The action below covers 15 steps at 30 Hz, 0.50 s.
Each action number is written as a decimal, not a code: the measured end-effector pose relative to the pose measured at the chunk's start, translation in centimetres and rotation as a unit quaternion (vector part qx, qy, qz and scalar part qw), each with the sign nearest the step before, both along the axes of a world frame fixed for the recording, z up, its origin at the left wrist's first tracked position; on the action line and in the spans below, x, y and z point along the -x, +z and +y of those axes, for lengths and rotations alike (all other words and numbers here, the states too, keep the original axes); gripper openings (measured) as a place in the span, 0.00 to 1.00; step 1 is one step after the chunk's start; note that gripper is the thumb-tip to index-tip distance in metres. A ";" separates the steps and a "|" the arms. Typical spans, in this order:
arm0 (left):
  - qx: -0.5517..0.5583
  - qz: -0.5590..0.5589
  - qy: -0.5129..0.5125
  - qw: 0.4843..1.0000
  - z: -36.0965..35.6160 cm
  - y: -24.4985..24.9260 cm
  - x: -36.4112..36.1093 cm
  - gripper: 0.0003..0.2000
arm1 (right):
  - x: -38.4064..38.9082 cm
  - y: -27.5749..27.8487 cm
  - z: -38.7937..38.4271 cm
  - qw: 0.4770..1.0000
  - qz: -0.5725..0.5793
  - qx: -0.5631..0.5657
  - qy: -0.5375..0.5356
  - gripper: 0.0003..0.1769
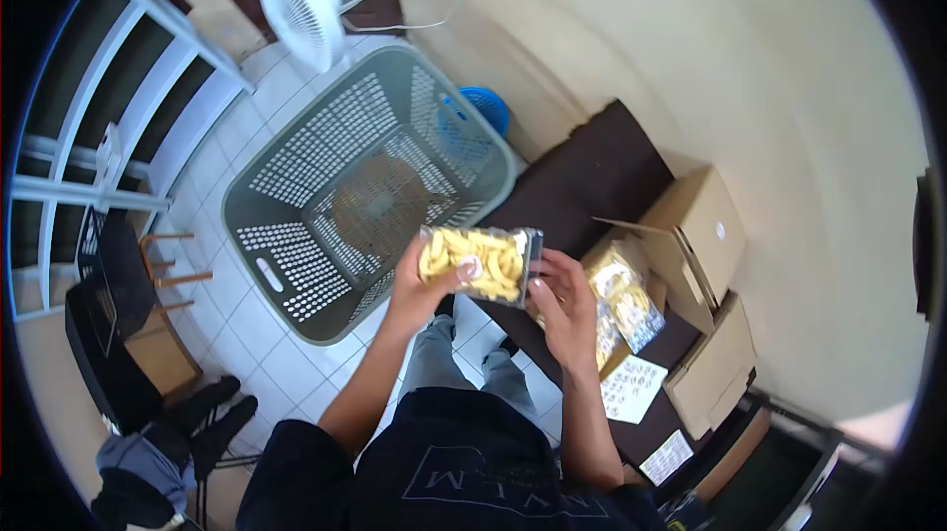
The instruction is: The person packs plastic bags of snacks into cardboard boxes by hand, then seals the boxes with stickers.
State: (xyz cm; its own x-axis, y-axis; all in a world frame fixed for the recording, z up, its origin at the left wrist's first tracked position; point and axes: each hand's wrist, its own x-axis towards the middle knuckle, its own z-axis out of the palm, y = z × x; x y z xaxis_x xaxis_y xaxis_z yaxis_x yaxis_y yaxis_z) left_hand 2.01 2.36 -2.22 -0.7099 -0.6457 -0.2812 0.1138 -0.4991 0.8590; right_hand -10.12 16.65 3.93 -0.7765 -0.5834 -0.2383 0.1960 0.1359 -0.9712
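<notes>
A clear plastic packet of yellow, curved snack pieces (490, 257) is held up in front of my body, over the near side of the basket. My left hand (422, 286) grips its left end, thumb on the front beside a whitish round sticker (470, 267). At the other end, my right hand (566, 306) has its thumb and fingers closed at the packet's clear edge flap. More packets of yellow snacks (623, 296) lie in an open cardboard box to the right. Below them is a white sheet of round printed stickers (633, 388).
A big grey-green perforated basket (326, 176) stands ahead on the tiled floor. Beyond it are a white fan (301, 13) and a blue basket (488, 109). Cardboard boxes (712, 230) rest on the dark bench (592, 166) along the wall. Another person (148, 467) sits at lower left.
</notes>
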 end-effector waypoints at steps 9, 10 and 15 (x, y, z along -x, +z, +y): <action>0.312 -0.053 0.009 0.949 12.6 3.9 2.3 0.22 | 2.8 0.7 17.0 0.992 0.108 -0.052 0.036 0.09; 0.318 -0.029 -0.049 0.946 14.2 4.4 3.2 0.20 | 2.9 0.7 18.8 0.988 0.126 -0.049 0.067 0.08; 0.389 -0.055 -0.261 0.882 24.7 6.0 7.5 0.04 | 2.8 1.5 25.6 0.990 0.095 -0.018 0.100 0.08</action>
State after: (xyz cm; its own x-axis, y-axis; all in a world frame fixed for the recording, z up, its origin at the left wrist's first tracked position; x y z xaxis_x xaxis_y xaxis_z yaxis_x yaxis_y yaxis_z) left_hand -5.45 27.06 3.74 -0.9636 -0.2668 0.0176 -0.0619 0.2866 0.9561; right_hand -12.89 42.28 5.47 -0.6797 -0.7232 -0.1222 -0.0240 0.1884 -0.9818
